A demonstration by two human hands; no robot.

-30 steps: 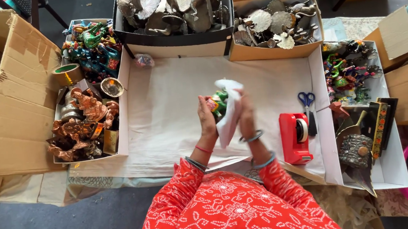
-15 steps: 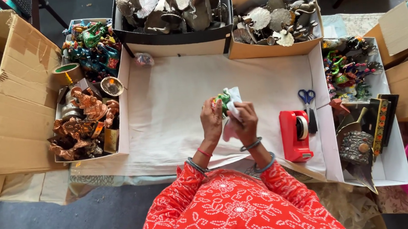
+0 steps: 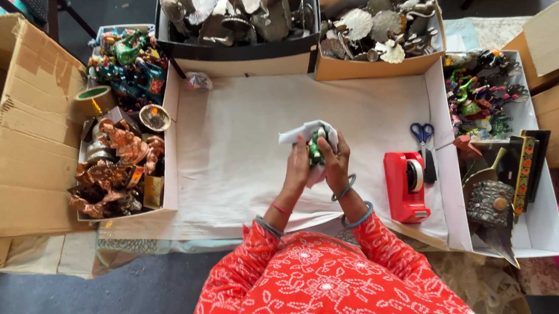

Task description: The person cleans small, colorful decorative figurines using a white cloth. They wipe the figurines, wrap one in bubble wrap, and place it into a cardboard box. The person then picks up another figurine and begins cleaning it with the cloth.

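Observation:
Both my hands meet above the middle of a white paper-lined tray [image 3: 241,173]. My left hand [image 3: 295,167] and my right hand [image 3: 337,160] together grip a small green painted figurine [image 3: 315,149]. A sheet of white wrapping paper [image 3: 301,133] is folded partly around the figurine and sticks out above my fingers. Bangles circle both wrists, and red patterned sleeves cover my arms.
A red tape dispenser [image 3: 407,185] and blue-handled scissors [image 3: 423,138] lie right of my hands. Boxes of silver shell-shaped pieces [image 3: 241,14] [image 3: 375,26] stand at the back. Copper figurines [image 3: 117,170] and colourful ones [image 3: 126,56] fill the left trays, more colourful ones [image 3: 480,91] the right. A big cardboard box [image 3: 18,131] stands far left.
My hands have drawn slightly closer to my body and turned the figurine. The white paper now folds over its top instead of hanging down along my right hand.

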